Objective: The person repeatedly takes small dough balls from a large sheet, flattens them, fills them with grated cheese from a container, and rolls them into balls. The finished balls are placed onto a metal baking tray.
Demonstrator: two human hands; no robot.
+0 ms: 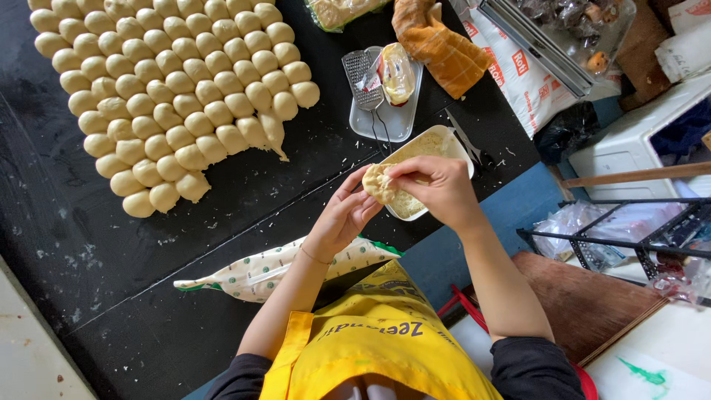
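Dough piece (380, 184), flattened, soft and light, held over white tray (453, 142) at table's (244, 200) right edge. Left hand (345, 216) cups it from below; right hand (435, 187) pinches its rim w/ fingertips. Likely sticky, tears easily; best gripped at edges. Dough balls (174, 89) rowed far left.

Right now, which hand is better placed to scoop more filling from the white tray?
Probably the right hand: it hovers directly over the white tray, pinching the dough piece. The left hand cradles that dough from below, beside the tray.

White red-printed bag (511, 70) top right
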